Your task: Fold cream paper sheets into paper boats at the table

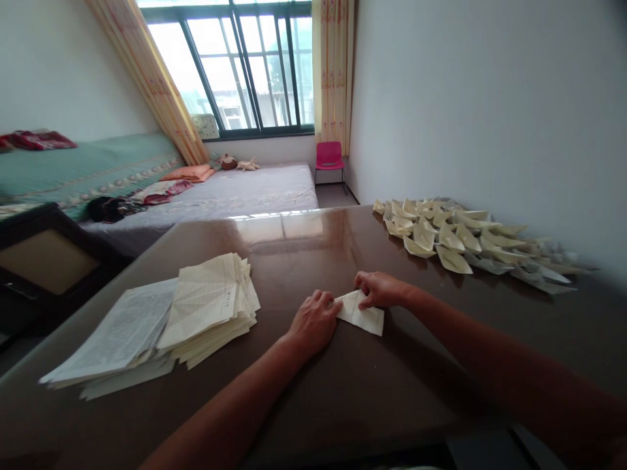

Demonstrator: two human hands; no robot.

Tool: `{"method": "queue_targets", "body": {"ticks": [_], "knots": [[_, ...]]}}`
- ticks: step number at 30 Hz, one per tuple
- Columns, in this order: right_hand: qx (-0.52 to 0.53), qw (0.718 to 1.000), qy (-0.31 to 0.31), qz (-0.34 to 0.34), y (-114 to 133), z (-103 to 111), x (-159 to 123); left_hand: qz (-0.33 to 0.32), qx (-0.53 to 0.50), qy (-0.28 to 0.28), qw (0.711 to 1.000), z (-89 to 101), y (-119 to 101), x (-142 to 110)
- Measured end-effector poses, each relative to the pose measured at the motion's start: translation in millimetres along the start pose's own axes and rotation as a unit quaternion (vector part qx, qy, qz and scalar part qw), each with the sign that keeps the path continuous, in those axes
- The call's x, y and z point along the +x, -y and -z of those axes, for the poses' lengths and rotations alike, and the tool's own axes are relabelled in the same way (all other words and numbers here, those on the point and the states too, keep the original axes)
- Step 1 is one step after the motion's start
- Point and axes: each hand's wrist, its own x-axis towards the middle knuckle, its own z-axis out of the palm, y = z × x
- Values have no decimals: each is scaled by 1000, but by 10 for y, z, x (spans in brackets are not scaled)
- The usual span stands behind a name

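Observation:
A small folded sheet of paper (363, 316), cream-coloured, lies between my two hands on the brown table. My left hand (316, 322) holds its left corner, fingers curled and pressed together. With thumb and fingers, my right hand (379, 289) grips the upper right part of the sheet. Part of the paper is hidden under the fingers. To the left sits a stack of creased cream paper sheets (203, 300), partly over a pile of printed white sheets (122, 326). At the right, many folded paper boats (450, 238) stand crowded together.
The glossy brown table (289, 254) reaches to the white wall (465, 104) on the right. Beyond it are a bed (255, 189), a pink chair (329, 155) and a window with curtains. A dark cabinet (44, 254) stands at the left.

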Motion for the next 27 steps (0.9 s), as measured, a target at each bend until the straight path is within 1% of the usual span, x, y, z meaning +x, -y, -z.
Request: {"method": "queue_targets", "body": {"ticks": [3, 6, 10, 14, 17, 21, 24, 27], "knots": [[38, 999, -8, -5, -13, -47, 30, -6, -9, 1, 1000, -3, 25, -9], [69, 998, -13, 4, -20, -104, 79, -15, -17, 1, 1000, -8, 47, -24], [90, 995, -33, 24, 14, -131, 237, -13, 14, 22, 1000, -14, 61, -6], [85, 993, -72, 37, 91, -69, 529, 6, 44, 45, 998, -19, 152, 120], [77, 992, -90, 48, 166, -9, 800, 25, 59, 60, 996, -2, 329, 252], [78, 991, -94, 58, 252, 31, 1111, 24, 64, 73, 995, 37, 575, 368], [76, 989, -112, 56, 222, 69, 1204, 35, 67, 63, 995, 22, 630, 388], [59, 988, -141, 36, 76, 134, 1138, 48, 62, 47, 996, -31, 595, 365]]}}
